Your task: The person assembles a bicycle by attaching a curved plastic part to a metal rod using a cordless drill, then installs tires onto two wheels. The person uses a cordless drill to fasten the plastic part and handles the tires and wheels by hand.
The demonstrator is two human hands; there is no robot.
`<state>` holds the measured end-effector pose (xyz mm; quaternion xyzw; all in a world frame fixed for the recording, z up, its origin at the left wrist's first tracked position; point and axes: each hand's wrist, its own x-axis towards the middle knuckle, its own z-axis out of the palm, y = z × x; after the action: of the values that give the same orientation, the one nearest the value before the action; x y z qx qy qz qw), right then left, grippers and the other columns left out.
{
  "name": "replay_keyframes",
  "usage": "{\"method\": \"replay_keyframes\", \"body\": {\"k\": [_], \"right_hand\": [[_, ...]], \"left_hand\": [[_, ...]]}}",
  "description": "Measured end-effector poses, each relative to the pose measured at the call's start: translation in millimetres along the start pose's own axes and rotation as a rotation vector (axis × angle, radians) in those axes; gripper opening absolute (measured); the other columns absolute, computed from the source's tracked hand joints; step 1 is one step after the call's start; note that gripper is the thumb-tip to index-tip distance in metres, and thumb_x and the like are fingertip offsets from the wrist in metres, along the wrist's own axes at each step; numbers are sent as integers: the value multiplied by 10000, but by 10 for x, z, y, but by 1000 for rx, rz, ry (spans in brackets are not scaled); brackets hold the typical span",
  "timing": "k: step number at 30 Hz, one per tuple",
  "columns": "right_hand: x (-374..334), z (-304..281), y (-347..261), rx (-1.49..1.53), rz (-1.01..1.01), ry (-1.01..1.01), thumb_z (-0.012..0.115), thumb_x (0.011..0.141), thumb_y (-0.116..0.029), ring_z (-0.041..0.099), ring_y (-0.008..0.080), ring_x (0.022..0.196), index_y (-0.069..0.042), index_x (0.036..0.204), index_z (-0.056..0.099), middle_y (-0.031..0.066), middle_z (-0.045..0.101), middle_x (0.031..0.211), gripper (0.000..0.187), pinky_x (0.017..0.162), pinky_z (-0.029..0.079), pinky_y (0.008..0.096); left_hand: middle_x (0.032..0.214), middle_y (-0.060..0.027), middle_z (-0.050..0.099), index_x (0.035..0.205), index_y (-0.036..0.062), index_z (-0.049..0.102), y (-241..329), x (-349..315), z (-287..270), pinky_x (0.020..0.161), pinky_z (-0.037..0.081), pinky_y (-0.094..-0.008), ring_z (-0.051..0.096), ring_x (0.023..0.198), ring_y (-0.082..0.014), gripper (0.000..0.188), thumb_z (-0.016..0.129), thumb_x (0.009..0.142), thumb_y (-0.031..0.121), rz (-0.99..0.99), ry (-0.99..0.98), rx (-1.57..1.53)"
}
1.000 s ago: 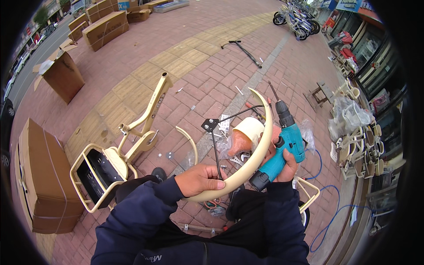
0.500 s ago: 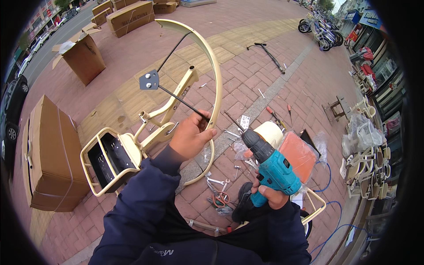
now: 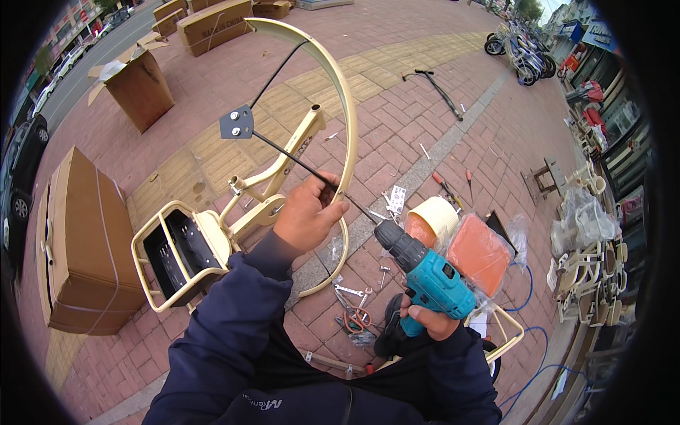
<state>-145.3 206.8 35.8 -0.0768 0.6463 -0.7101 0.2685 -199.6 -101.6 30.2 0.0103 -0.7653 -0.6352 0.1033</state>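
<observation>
Cream fender (image 3: 338, 92) raised in left hand (image 3: 306, 214).

The mudguard (image 3: 338, 92) is a long cream-coloured arc of metal, held upright in the left hand (image 3: 306, 216), which closes around its rim partway along. Above the hand it curves up and over to the left; below, it bends down toward the pavement. Two thin black stays run from the rim to a small dark plate (image 3: 236, 123) up and left of the hand. The drill (image 3: 425, 273) is teal with a black chuck, gripped in the right hand (image 3: 429, 323), its nose tilted up-left, just right of the left hand.
</observation>
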Motion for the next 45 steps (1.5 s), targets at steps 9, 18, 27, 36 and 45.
{"method": "replay_keyframes", "body": {"k": [9,18,27,36,45], "right_hand": [[3,-50,59,-50,-46,-36,668,757,-71,626,193,805,15,1238,527,90,626,929,508,741,515,325],[-10,-17,-28,-129,-71,-20,662,778,-34,636,179,805,19,1212,557,78,648,921,450,731,519,314],[-50,-26,14,-41,-28,-55,648,800,10,641,162,836,4,1148,606,77,651,1000,351,729,520,306],[-92,-58,46,-94,-2,-88,653,793,-34,633,161,808,14,1157,580,79,633,981,375,729,515,306],[-111,-20,31,-9,35,-83,662,787,-52,631,169,809,20,1125,571,77,629,932,357,725,513,310]], "left_hand": [[763,9,543,1068,4,558,-48,13,42,630,444,-251,497,684,-75,276,692,833,54,23,38,-34],[727,-30,521,1042,0,562,-25,1,7,603,429,-288,492,649,-118,284,706,805,62,35,28,103],[705,-80,500,1003,-2,572,101,-54,9,594,416,-325,502,633,-196,275,713,772,47,142,19,323],[716,-128,509,980,-1,571,28,-49,19,593,430,-354,522,620,-265,260,710,767,55,145,-34,333],[712,-94,520,1012,0,583,-18,-57,20,587,426,-318,508,616,-193,271,706,775,51,91,-50,255]]}}
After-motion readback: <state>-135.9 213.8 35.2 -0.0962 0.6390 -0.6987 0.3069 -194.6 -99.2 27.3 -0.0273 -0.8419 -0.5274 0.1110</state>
